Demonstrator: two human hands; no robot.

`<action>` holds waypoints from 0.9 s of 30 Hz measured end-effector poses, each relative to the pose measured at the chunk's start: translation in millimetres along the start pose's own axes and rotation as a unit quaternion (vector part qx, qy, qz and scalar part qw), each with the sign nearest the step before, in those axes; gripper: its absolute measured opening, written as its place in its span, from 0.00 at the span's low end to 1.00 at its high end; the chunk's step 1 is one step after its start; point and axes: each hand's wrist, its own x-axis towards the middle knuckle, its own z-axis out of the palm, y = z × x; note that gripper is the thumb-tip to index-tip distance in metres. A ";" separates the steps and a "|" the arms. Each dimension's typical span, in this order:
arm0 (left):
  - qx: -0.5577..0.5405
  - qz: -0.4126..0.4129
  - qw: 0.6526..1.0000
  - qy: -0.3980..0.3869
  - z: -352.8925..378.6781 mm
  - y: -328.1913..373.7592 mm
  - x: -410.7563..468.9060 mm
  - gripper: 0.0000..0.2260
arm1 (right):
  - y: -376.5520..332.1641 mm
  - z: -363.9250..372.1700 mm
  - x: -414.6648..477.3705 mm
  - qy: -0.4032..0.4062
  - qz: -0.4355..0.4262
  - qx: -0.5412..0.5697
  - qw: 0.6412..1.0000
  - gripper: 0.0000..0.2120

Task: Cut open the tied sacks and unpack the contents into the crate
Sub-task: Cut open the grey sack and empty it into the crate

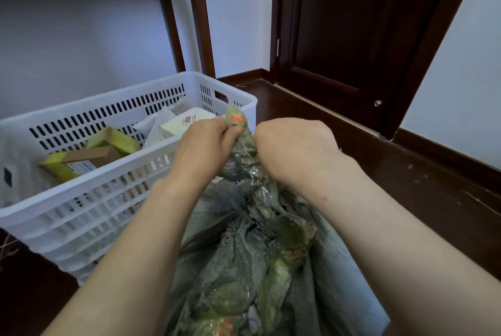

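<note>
over on the left the white slotted crate (81, 216) is sitting on the dark floor (406, 173), already carrying some goods: two yellow-green boxes (119, 137) leaning together, a brown carton (92, 156) lying across them, and further along a white box (187, 123) among pale plastic packets (154, 129). behind it, dark table legs (200, 24) are rising against the wall. moving across, the left hand (206, 146) is reaching in over the crate's near right corner, fingers (230, 131) curled and thumb closing, pinching the twisted neck (244, 146) of the sack's clear green plastic. a crumpled tuft with a red print is poking up just above those fingertips, so the grip is sitting right below the very top of the neck. the neck itself is running down between the two hands, touching both, and spreading below into the grey woven sack (235, 254), which is standing between the forearms, just beside the crate's right end. now the right hand (295, 146): its back and bent wrist are facing us, pressing against the right side of the neck, with the fingers folding away underneath and out of sight, so i cannot tell whether they are gripping the plastic. farther right, a dark wooden door (352, 37) is standing shut in the corner.
</note>
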 end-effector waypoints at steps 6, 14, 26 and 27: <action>-0.045 0.008 0.999 -0.007 0.9 11.2 3.2 0.19 | -0.8 11.6 -1.1 0.047 -0.005 -0.031 0.998 0.16; -0.059 -0.058 0.997 -0.008 -1.0 2.6 1.7 0.23 | 10.5 2.3 3.4 -0.029 0.025 -0.017 0.999 0.14; -0.146 -0.102 0.983 -0.033 -3.4 -9.2 1.3 0.19 | 83.1 16.2 15.0 -0.124 0.120 0.491 0.854 0.13; -0.167 -0.106 0.980 -0.037 -2.5 -6.9 0.9 0.18 | 82.3 22.9 17.1 -0.100 0.132 0.539 0.826 0.13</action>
